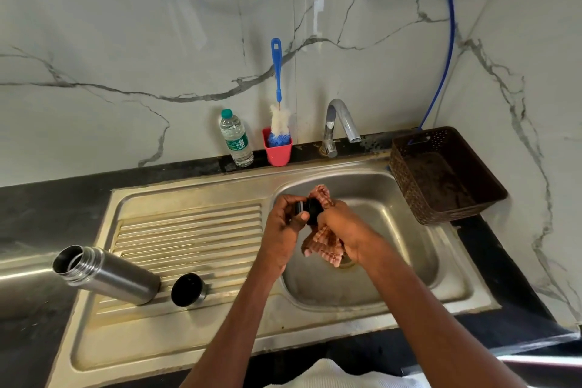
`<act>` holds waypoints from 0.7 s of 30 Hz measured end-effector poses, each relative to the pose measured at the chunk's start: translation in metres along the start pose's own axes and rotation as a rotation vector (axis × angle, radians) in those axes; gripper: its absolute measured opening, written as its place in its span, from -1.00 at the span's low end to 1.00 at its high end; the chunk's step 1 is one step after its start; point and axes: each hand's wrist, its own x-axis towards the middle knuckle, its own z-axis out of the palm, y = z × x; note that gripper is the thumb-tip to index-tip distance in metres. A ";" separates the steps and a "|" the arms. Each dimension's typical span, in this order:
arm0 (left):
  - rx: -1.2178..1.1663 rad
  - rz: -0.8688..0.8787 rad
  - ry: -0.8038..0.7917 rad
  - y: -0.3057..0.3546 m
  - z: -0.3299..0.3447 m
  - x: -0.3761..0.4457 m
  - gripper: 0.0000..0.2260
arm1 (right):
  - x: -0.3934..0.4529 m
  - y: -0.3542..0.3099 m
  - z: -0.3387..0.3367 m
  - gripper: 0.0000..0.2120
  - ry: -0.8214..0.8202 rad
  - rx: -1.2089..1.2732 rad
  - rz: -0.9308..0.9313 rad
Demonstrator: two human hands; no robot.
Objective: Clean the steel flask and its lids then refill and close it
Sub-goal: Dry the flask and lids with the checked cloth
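Over the sink basin (371,290), the left hand (285,224) grips a small black lid (307,208) while the right hand (341,230) clutches a checked cloth (324,242) against it. Left of the basin, the open steel flask (107,274) stands on the drainboard, black-lined cap (188,290) just beside it.
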 end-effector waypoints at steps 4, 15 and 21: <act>0.314 0.158 0.030 0.005 0.003 0.007 -0.68 | 0.013 0.011 -0.008 -0.55 -0.094 0.422 0.157; 1.014 0.386 0.040 0.001 0.006 -0.003 -0.58 | -0.008 0.039 -0.027 -0.47 -0.142 0.606 0.188; 0.777 -0.001 0.067 -0.012 -0.012 0.000 -0.74 | -0.008 0.048 -0.030 -0.66 0.215 0.251 0.010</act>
